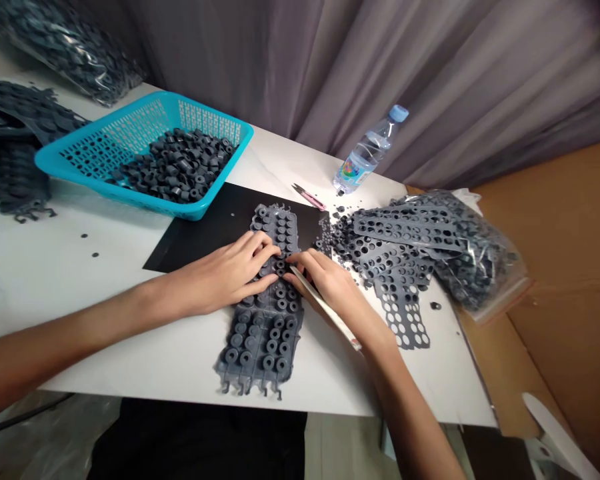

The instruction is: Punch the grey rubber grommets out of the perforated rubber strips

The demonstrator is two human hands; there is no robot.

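Note:
A grey moulded rubber sheet [270, 333] with rows of round, ring-topped parts lies lengthwise before me, partly on a black mat [200, 233]. My left hand [247, 270] holds the sheet down from the left, its thumb and curled fingers on either side of a few round parts. From the right, my right hand [325, 277] is closed around a slim, pale, long tool [330, 313]. The tool's tip meets the sheet close to my left fingertips; my fingers partly hide it. Short runner ends stick out at the sheet's near and far edges.
A blue basket [200, 210] of loose rubber parts stands at the left. Pink-handled snips [310, 197] and a water bottle [367, 157] are behind. Punched-out sheets [405, 230], scraps and a plastic bag [485, 267] lie right. More sheets [25, 133] and a filled bag [70, 47] sit far left.

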